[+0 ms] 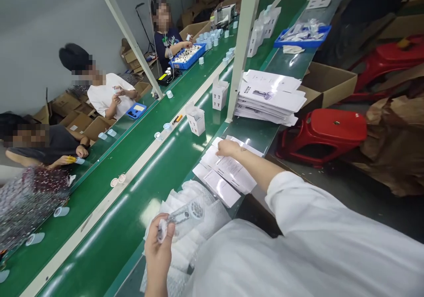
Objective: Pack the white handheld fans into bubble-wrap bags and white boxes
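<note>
My left hand point(159, 242) is closed around one end of a clear-wrapped, handheld device point(183, 215) with a round, perforated end pointing away. Beneath it lies a heap of white bubble-wrap bags point(212, 208) on the near bench edge. My right hand point(230, 148) rests over printed leaflets point(228, 169), its fingers curled on the edge of a sheet at the far side of the pile. The fingertips are partly hidden.
Small white boxes point(196, 121) stand on the green conveyor belt point(142, 191). A thick stack of printed sheets point(268, 96) lies beside a white post point(243, 45). Red stools point(326, 131) are at the right. Several people work across the belt. A blue tray point(303, 43) holds small bagged parts.
</note>
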